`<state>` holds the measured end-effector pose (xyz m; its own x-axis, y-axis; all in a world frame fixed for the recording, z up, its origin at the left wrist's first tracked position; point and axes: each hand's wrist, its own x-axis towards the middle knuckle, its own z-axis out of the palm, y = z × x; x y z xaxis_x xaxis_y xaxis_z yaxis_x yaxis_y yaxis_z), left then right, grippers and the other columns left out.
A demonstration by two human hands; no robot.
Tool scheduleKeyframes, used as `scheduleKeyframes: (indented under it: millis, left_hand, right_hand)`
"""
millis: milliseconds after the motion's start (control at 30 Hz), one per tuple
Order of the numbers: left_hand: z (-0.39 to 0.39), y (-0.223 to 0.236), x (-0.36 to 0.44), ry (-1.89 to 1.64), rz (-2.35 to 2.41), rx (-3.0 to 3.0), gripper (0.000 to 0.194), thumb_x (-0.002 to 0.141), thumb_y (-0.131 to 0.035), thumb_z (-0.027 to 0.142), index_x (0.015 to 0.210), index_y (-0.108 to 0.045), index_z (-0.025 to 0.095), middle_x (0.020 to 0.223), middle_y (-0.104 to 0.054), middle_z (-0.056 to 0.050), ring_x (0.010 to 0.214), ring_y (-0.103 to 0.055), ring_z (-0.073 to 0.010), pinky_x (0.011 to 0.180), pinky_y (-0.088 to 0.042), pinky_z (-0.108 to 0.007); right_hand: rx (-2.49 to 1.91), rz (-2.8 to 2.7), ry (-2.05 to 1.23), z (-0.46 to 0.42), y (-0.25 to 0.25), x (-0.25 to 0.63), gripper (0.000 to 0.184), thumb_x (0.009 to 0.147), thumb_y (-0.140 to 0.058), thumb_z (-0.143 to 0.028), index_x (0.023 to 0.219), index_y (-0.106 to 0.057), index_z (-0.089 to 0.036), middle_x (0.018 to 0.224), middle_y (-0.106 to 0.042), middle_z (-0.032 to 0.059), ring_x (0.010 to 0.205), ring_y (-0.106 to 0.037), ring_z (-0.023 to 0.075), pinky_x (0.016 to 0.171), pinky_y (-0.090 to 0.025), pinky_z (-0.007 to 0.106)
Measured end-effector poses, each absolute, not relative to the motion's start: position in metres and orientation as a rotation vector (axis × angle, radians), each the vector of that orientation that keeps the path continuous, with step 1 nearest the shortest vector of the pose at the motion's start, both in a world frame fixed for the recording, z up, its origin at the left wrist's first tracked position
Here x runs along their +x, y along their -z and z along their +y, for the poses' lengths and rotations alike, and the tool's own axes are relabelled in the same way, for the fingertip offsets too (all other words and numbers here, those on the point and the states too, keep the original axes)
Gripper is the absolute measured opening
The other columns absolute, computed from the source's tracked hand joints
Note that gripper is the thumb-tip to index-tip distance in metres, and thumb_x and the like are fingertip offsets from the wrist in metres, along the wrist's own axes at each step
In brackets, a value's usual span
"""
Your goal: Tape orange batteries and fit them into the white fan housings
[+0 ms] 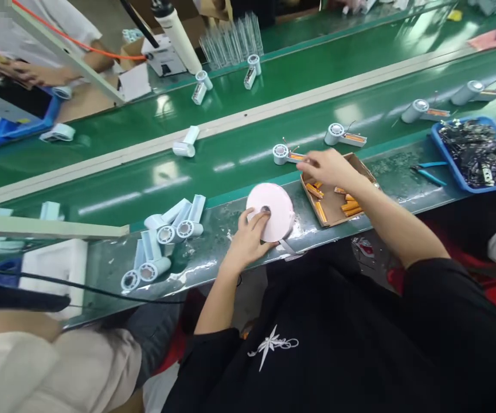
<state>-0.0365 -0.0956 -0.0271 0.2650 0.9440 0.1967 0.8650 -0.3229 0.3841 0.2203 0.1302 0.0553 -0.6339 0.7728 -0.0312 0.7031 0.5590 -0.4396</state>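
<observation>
My left hand (252,238) is closed on a pale pink roll of tape (277,209), its fingers on the face near the core. A loose strip of tape (288,248) hangs at the roll's lower edge. My right hand (327,169) reaches over a cardboard box (336,221) and pinches the handle end of a light blue fan housing (280,153). This housing lies on the green belt with an orange battery in its open handle and thin wires sticking up. More orange batteries (351,205) lie in the box, partly hidden under my right forearm.
Several light blue housings (157,267) are heaped left on the bench. More fan housings (336,133) with batteries lie along the belt (230,178). Blue-handled pliers (432,175) and a blue bin (443,158) of dark parts are at right. Co-workers sit nearby.
</observation>
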Motion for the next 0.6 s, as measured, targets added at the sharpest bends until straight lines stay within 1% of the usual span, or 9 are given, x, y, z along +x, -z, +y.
scheduleKeyframes:
  millis: [100, 167, 200, 267, 333, 400, 500, 533, 600]
  left_hand:
    - [-0.111, 0.033, -0.025, -0.887, 1.852, 2.333, 0.066, 0.089, -0.083, 0.025, 0.149, -0.055, 0.024, 0.146, -0.068, -0.017, 0.149, -0.049, -0.0417, 0.127, -0.043, -0.068]
    - [-0.111, 0.034, -0.019, -0.960, 1.878, 2.322, 0.062, 0.089, -0.075, 0.014, 0.147, -0.055, 0.026, 0.144, -0.069, -0.015, 0.148, -0.052, -0.0391, 0.128, -0.042, -0.067]
    - [-0.109, 0.034, -0.019, -0.992, 1.889, 2.297, 0.062, 0.089, -0.073, 0.012, 0.147, -0.055, 0.027, 0.144, -0.069, -0.015, 0.147, -0.052, -0.0384, 0.127, -0.043, -0.067]
    - [-0.103, 0.034, -0.021, -1.080, 1.941, 2.197, 0.066, 0.089, -0.073, 0.015, 0.151, -0.052, 0.027, 0.146, -0.067, -0.015, 0.147, -0.052, -0.0383, 0.125, -0.046, -0.066]
    - [-0.099, 0.034, -0.026, -1.154, 2.019, 2.075, 0.072, 0.090, -0.075, 0.021, 0.156, -0.048, 0.026, 0.148, -0.064, -0.016, 0.147, -0.050, -0.0389, 0.123, -0.049, -0.065]
    - [-0.099, 0.034, -0.028, -1.179, 2.060, 2.022, 0.074, 0.090, -0.075, 0.024, 0.158, -0.047, 0.026, 0.149, -0.063, -0.017, 0.148, -0.049, -0.0396, 0.121, -0.049, -0.065]
    - [-0.104, 0.034, -0.019, -1.220, 2.024, 2.115, 0.070, 0.090, -0.076, 0.023, 0.155, -0.051, 0.028, 0.145, -0.066, -0.015, 0.146, -0.051, -0.0398, 0.122, -0.047, -0.063]
    - [-0.106, 0.034, -0.015, -1.241, 2.011, 2.157, 0.068, 0.090, -0.077, 0.022, 0.154, -0.053, 0.029, 0.143, -0.067, -0.015, 0.145, -0.052, -0.0397, 0.123, -0.046, -0.063]
    - [-0.109, 0.035, -0.009, -1.275, 2.007, 2.195, 0.066, 0.090, -0.078, 0.024, 0.151, -0.055, 0.030, 0.140, -0.068, -0.013, 0.143, -0.054, -0.0392, 0.124, -0.044, -0.063]
  right_hand:
    - [-1.011, -2.572, -1.342, 0.054, -0.047, 0.244, 0.052, 0.108, -0.059, -0.061, 0.119, -0.084, -0.017, 0.089, -0.084, 0.0073, 0.079, -0.077, 0.0218, 0.074, -0.056, 0.031]
    - [-0.803, -2.603, -1.650, 0.013, -0.034, 0.251, 0.049, 0.105, -0.067, -0.061, 0.117, -0.083, -0.017, 0.090, -0.083, 0.0062, 0.075, -0.075, 0.0194, 0.071, -0.058, 0.030]
    - [-0.732, -2.619, -1.718, -0.002, -0.027, 0.252, 0.046, 0.104, -0.070, -0.060, 0.117, -0.082, -0.017, 0.095, -0.082, 0.0062, 0.078, -0.075, 0.0188, 0.074, -0.060, 0.031]
    - [-0.685, -2.642, -1.761, -0.020, -0.016, 0.250, 0.042, 0.105, -0.071, -0.056, 0.115, -0.078, -0.017, 0.104, -0.080, 0.0062, 0.084, -0.075, 0.0179, 0.080, -0.063, 0.034]
    - [-0.696, -2.654, -1.777, -0.024, -0.011, 0.248, 0.038, 0.105, -0.073, -0.055, 0.112, -0.077, -0.018, 0.104, -0.080, 0.0053, 0.084, -0.074, 0.0169, 0.080, -0.063, 0.034]
    - [-0.754, -2.636, -1.773, -0.019, -0.013, 0.246, 0.038, 0.101, -0.077, -0.056, 0.107, -0.079, -0.018, 0.092, -0.081, 0.0036, 0.076, -0.073, 0.0163, 0.075, -0.058, 0.030]
    - [-0.912, -2.443, -1.751, -0.012, -0.020, 0.244, 0.047, 0.091, -0.087, -0.056, 0.118, -0.079, -0.018, 0.075, -0.078, -0.0006, 0.066, -0.070, 0.0162, 0.069, -0.052, 0.027]
    - [-0.921, -2.373, -1.750, -0.013, -0.021, 0.243, 0.046, 0.092, -0.086, -0.055, 0.118, -0.078, -0.018, 0.073, -0.078, -0.0014, 0.064, -0.070, 0.0159, 0.068, -0.050, 0.026]
    - [-0.807, -2.332, -1.781, -0.019, -0.020, 0.239, 0.034, 0.101, -0.076, -0.052, 0.104, -0.080, -0.018, 0.069, -0.076, -0.0011, 0.060, -0.068, 0.0147, 0.067, -0.049, 0.026]
